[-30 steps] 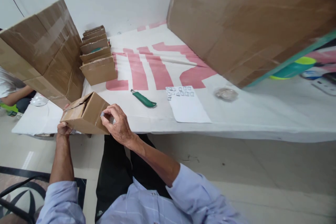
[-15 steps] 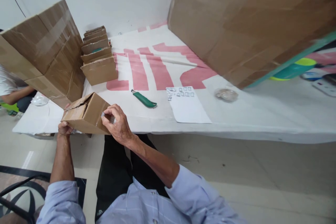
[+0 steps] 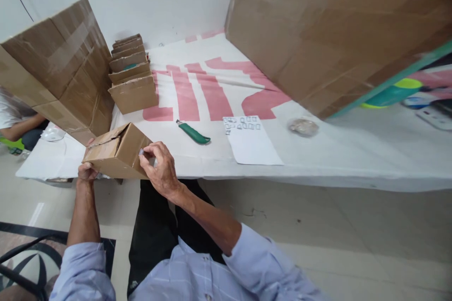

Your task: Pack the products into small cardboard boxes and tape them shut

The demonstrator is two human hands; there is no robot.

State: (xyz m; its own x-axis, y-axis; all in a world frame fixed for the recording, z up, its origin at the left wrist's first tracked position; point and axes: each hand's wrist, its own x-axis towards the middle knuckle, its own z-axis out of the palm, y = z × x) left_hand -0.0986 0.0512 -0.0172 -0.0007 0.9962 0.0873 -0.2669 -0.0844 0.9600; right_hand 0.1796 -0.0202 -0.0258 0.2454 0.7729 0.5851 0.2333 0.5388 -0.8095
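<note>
A small brown cardboard box (image 3: 132, 153) is held tilted at the table's front edge. My left hand (image 3: 88, 170) is closed around its left end, with part of the fingers hidden behind and under the box. At the right end, my right hand (image 3: 161, 169) pinches a small, pale, sticker-like piece (image 3: 141, 152) against or very near the box's side; contact cannot be made out. A green utility knife (image 3: 194, 133) lies to the right of the box. Beyond it rests a white sheet (image 3: 254, 146) bearing several small marked squares along its top.
A big taped carton (image 3: 76, 68) stands at left, beside a row of small open boxes (image 3: 134, 94). Another large carton (image 3: 318, 33) leans in from the right. A clear tape-like roll (image 3: 303, 127) lies on the white cloth (image 3: 353, 160). Another person's arm (image 3: 23, 127) shows far left.
My right hand has shifted slightly right with the small pale piece in its fingers. The box's right end has turned a little, while my left hand keeps its hold.
</note>
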